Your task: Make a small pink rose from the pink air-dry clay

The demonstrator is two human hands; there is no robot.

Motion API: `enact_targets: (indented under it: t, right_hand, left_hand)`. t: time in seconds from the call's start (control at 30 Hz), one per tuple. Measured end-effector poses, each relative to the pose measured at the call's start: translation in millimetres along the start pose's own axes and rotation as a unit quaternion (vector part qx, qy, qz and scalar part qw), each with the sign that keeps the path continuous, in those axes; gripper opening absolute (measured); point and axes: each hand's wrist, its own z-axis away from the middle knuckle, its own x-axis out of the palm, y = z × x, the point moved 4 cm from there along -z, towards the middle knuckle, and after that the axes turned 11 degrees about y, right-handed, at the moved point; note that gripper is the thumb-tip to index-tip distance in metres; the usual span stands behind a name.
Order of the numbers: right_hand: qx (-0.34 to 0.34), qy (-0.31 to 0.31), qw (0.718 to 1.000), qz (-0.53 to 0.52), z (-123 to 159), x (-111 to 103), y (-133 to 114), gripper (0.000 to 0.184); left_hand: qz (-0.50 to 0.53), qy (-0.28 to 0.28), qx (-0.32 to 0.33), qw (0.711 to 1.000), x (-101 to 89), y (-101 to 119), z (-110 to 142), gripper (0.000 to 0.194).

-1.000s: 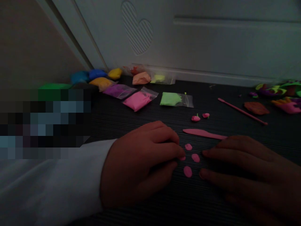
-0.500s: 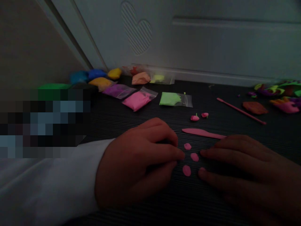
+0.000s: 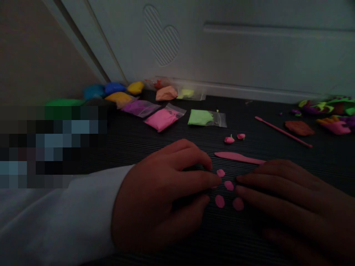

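Flattened pink clay pieces lie on the dark ribbed surface between my hands: an upper piece (image 3: 220,173), a middle piece (image 3: 229,185), a lower left piece (image 3: 220,201) and a lower right piece (image 3: 237,204). My left hand (image 3: 163,195) has its index finger stretched toward the upper and middle pieces, thumb apart; a sliver of pink shows beneath that fingertip. My right hand (image 3: 294,203) lies with fingers extended, two fingertips just right of the middle piece and above the lower right one. Beyond the fingers is a pink clay knife (image 3: 238,157), its right end by my right hand.
Two small pink clay buds (image 3: 229,140) with green bits lie past the knife. Farther off are a thin pink stick tool (image 3: 283,132), a brown clay slab (image 3: 299,128), bags of pink clay (image 3: 162,118) and green clay (image 3: 201,117), and a white panel (image 3: 249,59).
My left index finger has slid slightly right and parted from the thumb. A right fingertip has moved up off the lower right clay piece, which now shows whole.
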Motion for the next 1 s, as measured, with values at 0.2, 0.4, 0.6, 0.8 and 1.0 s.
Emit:
enact_targets:
  t: [0.2,0.4,0.6,0.8,1.0]
  right_hand:
    - [0.011,-0.016,1.0,0.001,0,1,2,0.039]
    - [0.016,-0.012,1.0,-0.007,-1,0,0,0.036]
    - [0.018,-0.01,1.0,-0.011,1,-1,1,0.033]
    - [0.033,0.003,0.999,-0.011,0,-3,-1,0.032]
    - [-0.01,0.013,1.0,0.014,-6,-9,8,0.034]
  left_hand:
    - [-0.014,-0.029,0.052,0.998,2.1,4,4,0.023]
    - [-0.04,-0.036,0.081,0.995,5.5,6,7,0.025]
    - [-0.04,-0.041,0.102,0.993,7.2,8,6,0.023]
    - [0.0,-0.011,0.041,0.999,5.8,2,2,0.029]
    - [0.003,-0.002,0.014,1.0,6.3,-4,-3,0.024]
